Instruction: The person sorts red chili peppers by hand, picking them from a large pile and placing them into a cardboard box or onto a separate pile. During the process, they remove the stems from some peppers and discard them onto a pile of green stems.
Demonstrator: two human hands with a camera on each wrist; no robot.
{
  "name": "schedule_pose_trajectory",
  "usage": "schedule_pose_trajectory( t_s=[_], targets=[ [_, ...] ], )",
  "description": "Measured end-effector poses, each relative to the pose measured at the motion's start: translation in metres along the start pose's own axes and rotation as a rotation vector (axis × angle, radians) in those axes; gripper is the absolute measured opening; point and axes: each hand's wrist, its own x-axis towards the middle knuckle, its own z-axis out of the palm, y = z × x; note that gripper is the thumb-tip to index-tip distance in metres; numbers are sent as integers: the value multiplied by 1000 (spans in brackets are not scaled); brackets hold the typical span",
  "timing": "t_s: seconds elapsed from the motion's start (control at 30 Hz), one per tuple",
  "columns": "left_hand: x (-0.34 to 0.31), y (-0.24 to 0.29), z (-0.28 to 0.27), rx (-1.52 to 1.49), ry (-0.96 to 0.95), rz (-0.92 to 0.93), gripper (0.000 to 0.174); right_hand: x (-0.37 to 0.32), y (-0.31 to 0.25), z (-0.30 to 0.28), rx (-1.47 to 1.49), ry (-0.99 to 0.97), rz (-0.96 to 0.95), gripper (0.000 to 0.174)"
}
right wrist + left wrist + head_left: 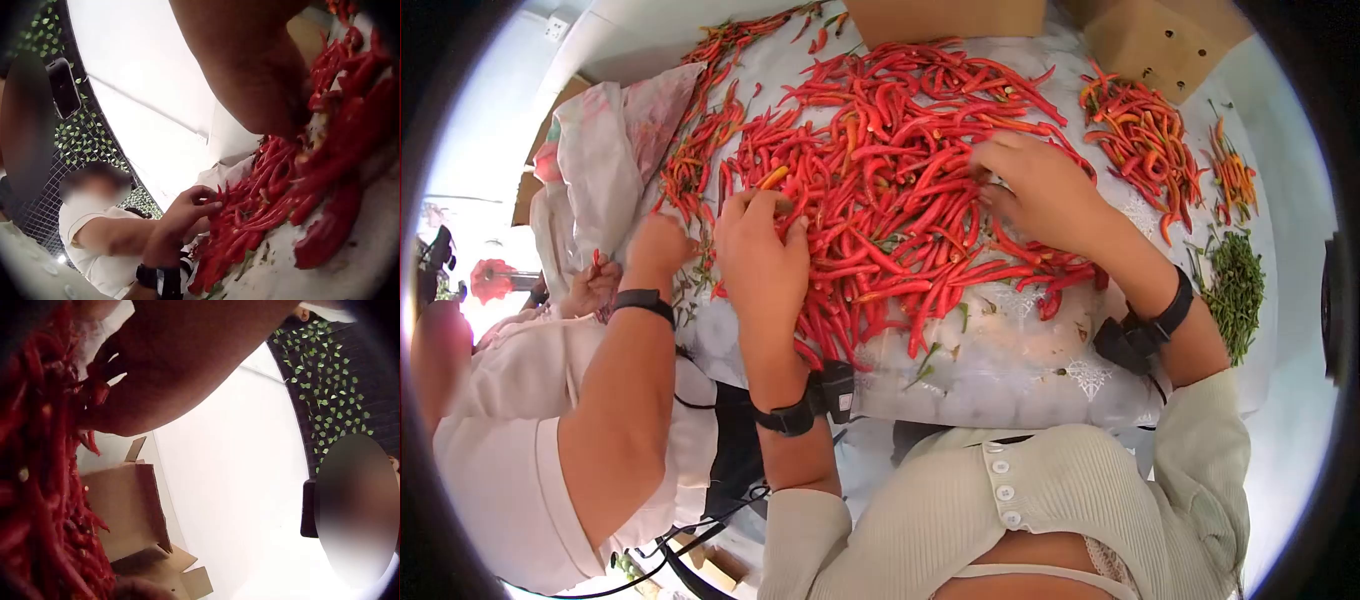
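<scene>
A broad heap of red chili peppers (880,190) covers the middle of the table in the head view. My left hand (762,265) is at the heap's left side with its fingers bent down over the peppers. In the left wrist view, a red chili pepper (98,392) shows between that hand's thumb and fingers. At the right side of the heap, my right hand (1040,190) reaches in with bent fingers. Its fingertips are right at the peppers, and I cannot tell whether they grip one. A large red pepper (328,225) lies close below this hand in the right wrist view.
Smaller piles of orange-red chilies (1145,145) and green stems (1238,290) lie at the right. Cardboard boxes (945,18) stand along the back. Another person's hand (662,245) works at the left beside a pale cloth sack (600,150). Loose stems (927,368) dot the front tablecloth.
</scene>
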Motion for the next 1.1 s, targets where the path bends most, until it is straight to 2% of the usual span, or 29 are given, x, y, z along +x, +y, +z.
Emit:
schedule_pose_trajectory(
  t_s=[0.03,0.13,0.2,0.23,0.33,0.4,0.6,0.67,0.8,1.0,1.1],
  targets=[
    [0,-1,0,29,23,6,23,7,-6,3,15,43,-51,26],
    [-1,20,3,-150,90,72,26,24,-23,14,25,123,-217,28],
    [-4,27,7,-300,-92,89,27,27,-31,22,-14,116,-341,29],
    [-5,28,8,-375,-184,98,28,27,-28,22,-23,73,-331,29],
    [-19,29,6,-271,-374,149,27,21,-13,16,-34,-33,-256,27],
    [-25,29,4,-235,-365,127,25,12,-3,2,-17,-62,-149,25],
    [-24,24,2,-278,-355,170,19,0,3,-33,-144,-261,-80,16],
    [-25,21,1,-307,-337,148,17,7,0,-31,-148,-187,-91,14],
    [-31,11,-3,-369,-276,-4,14,28,-16,0,-63,-31,-129,19],
    [-39,2,-15,-351,-149,-72,19,46,-59,51,-23,-240,-283,28],
    [-45,-5,-21,-373,-145,-136,25,52,-58,52,-135,-251,-260,26]
  ],
)
